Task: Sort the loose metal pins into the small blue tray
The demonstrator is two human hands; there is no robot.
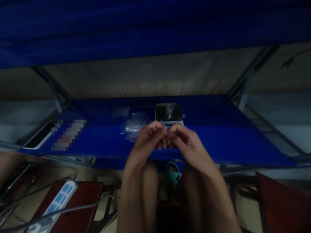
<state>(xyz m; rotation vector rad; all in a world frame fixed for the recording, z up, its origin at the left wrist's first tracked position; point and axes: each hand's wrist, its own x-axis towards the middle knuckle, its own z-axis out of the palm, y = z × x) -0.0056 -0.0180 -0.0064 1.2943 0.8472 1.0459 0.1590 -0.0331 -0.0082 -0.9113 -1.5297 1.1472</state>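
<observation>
My left hand and my right hand meet over the front edge of a blue-covered table. Both are closed in a pinch, fingertips almost touching, around a tiny thin piece that is too small and dim to name. Just behind my left hand lies a heap of clear plastic bags with small reddish parts inside. Behind the hands stands a small digital scale with a dark platform and a clear little cup on it.
A flat clear bag lies further back on the table. A dark tablet-like slab sits at the left edge. Below, a white power strip rests on a reddish stool, with cables trailing. A blue cloth hangs overhead.
</observation>
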